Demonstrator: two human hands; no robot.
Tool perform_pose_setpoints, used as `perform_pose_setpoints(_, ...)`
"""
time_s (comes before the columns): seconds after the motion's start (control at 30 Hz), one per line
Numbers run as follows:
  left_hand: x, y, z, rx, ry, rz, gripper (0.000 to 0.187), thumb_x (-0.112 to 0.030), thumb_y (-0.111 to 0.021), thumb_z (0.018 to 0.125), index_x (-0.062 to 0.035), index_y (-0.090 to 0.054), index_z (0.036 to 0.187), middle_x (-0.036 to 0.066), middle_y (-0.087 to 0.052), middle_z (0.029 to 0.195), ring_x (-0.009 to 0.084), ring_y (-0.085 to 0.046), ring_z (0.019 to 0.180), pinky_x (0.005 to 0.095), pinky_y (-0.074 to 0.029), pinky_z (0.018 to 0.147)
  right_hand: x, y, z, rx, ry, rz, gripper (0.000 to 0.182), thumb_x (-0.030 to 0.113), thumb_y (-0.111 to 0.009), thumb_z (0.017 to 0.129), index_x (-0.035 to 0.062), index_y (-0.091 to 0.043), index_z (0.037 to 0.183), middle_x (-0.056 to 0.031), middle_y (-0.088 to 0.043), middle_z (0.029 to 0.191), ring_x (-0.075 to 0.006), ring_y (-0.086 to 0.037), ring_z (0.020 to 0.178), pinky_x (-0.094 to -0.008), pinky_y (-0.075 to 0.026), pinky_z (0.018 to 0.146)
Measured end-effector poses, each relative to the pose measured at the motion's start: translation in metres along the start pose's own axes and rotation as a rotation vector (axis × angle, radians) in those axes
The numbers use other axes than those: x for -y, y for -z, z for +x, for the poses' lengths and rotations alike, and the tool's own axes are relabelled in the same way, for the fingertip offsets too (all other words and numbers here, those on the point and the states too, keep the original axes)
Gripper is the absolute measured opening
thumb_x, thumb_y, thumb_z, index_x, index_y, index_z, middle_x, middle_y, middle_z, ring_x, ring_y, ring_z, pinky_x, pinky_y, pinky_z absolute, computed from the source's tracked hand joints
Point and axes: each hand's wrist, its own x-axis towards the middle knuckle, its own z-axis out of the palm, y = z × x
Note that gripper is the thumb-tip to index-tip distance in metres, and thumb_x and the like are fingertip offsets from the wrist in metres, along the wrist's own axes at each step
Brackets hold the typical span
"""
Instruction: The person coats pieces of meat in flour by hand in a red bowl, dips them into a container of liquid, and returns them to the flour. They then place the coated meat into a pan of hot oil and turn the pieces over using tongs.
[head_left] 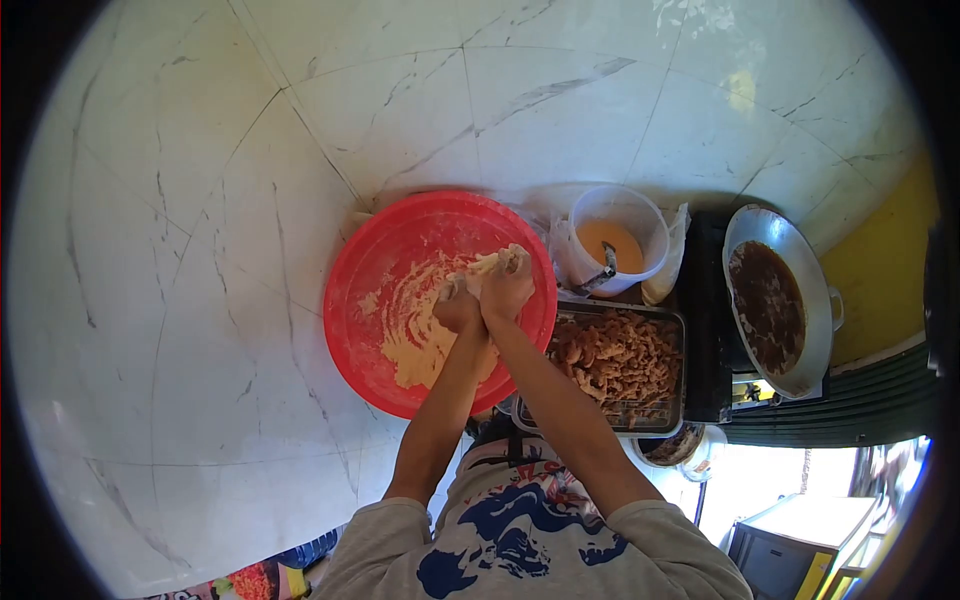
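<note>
A wide red basin (345, 300) holds pale flour (415, 350), swept into streaks across its bottom. Both hands are inside it, side by side, the wrists touching or nearly so. My left hand (457, 304) is closed in a fist, low over the flour and dusted with it. My right hand (508, 283) is closed too, its knuckles coated in pale floury clumps. Whatever either fist holds is hidden by the fingers.
Right of the basin are a metal tray (683, 370) of brown fried pieces (620, 355) and a clear bucket (660, 240) of orange liquid (612, 245) with a utensil in it. Farther right, a large wok (815, 330) of dark oil (768, 305) sits on a stove (708, 330).
</note>
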Motion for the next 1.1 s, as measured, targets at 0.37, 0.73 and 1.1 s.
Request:
perform_pose_setpoints(0.37,-0.021,0.022,-0.008,0.114,-0.046,-0.31,0.014,-0.013,-0.06,0.089,0.0,-0.064,0.089,0.004,-0.063,0.078,0.0102,-0.053,0.069,0.0294,-0.043,0.062,0.006,0.02,-0.003,0.104,0.226,-0.183,0.025,0.015,-0.058,0.088,-0.0022,-0.059,0.107,-0.0222,-0.064,0.096,-0.0365,-0.063,0.09,-0.0418,-0.049,0.08)
perform_pose_setpoints(0.73,0.0,0.025,-0.016,0.181,-0.033,-0.283,0.021,-0.014,-0.063,0.088,0.0057,-0.064,0.096,0.008,-0.066,0.084,0.0119,-0.058,0.071,0.0266,-0.047,0.065,0.035,0.061,0.04,0.292,0.032,0.138,0.024,0.013,-0.063,0.087,-0.0054,-0.062,0.103,-0.0142,-0.068,0.093,-0.0169,-0.064,0.082,-0.0301,-0.051,0.074)
perform_pose_setpoints(1.1,0.005,0.078,-0.018,0.771,-0.446,0.468,0.017,-0.01,-0.069,0.079,0.005,-0.067,0.085,0.009,-0.066,0.07,0.0127,-0.061,0.067,0.0263,-0.045,0.063,0.117,0.303,0.125,0.421,0.5,-0.54,0.021,0.011,-0.068,0.081,-0.0005,-0.065,0.097,-0.0183,-0.064,0.093,-0.0328,-0.063,0.084,-0.0361,-0.05,0.072)
